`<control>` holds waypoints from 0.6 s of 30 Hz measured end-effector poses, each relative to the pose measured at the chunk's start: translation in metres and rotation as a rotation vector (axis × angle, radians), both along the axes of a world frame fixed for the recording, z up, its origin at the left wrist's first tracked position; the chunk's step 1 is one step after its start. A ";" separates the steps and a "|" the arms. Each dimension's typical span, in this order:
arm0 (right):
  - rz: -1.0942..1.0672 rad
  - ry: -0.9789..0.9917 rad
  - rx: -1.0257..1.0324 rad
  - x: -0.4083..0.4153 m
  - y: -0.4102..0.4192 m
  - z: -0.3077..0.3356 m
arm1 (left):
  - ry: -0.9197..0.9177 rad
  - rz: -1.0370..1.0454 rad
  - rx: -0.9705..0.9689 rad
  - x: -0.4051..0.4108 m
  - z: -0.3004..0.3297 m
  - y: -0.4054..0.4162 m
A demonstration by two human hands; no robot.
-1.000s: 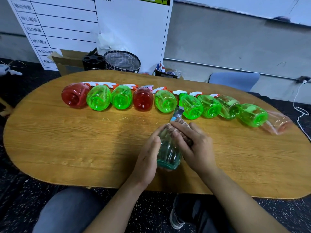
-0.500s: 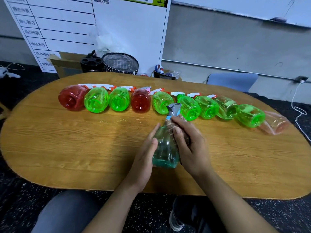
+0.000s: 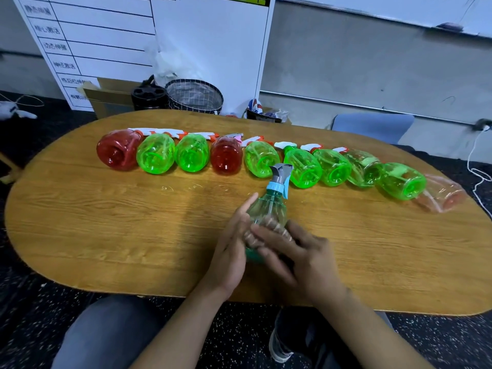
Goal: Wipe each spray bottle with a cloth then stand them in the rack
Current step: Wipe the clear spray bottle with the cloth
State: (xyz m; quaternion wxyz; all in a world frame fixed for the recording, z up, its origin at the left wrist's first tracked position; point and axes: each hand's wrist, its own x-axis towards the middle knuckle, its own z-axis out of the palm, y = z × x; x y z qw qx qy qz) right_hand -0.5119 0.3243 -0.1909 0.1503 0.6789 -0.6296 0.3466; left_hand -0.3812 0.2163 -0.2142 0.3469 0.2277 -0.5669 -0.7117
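A clear teal spray bottle [image 3: 269,209] with a grey and blue trigger head lies tilted on the wooden table [image 3: 106,222], its head pointing away from me. My left hand [image 3: 229,254] holds its left side, thumb along the shoulder and fingers showing through the plastic from beneath. Across the lower body and base lies my right hand [image 3: 300,257], blurred by motion. I see no cloth. Behind, several bottles lie in a row with their bases toward me: green ones [image 3: 155,155], two red ones [image 3: 117,151] and a pale pink one [image 3: 439,194] at the right end.
Beyond the table's far edge stand a black holder with round holes [image 3: 149,97], a mesh basket [image 3: 194,98] and a cardboard box [image 3: 109,94]. A blue chair [image 3: 372,127] is at the back right. A white cable [image 3: 479,161] hangs off the right side. My knees are under the near edge.
My right hand has slid down from the bottle's shoulder to its lower body and base. The bottle's trigger head now stands out uncovered, and the bottle has shifted slightly away from me.
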 end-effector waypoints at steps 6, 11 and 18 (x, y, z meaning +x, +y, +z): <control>-0.215 -0.372 0.020 -0.012 -0.032 0.016 | 0.018 0.019 0.029 -0.001 -0.002 -0.001; 0.013 -0.198 0.005 0.009 -0.009 0.001 | 0.031 0.028 0.021 -0.001 -0.003 -0.003; -0.007 -0.044 0.001 -0.002 -0.013 0.011 | 0.039 -0.019 0.014 -0.002 -0.002 -0.001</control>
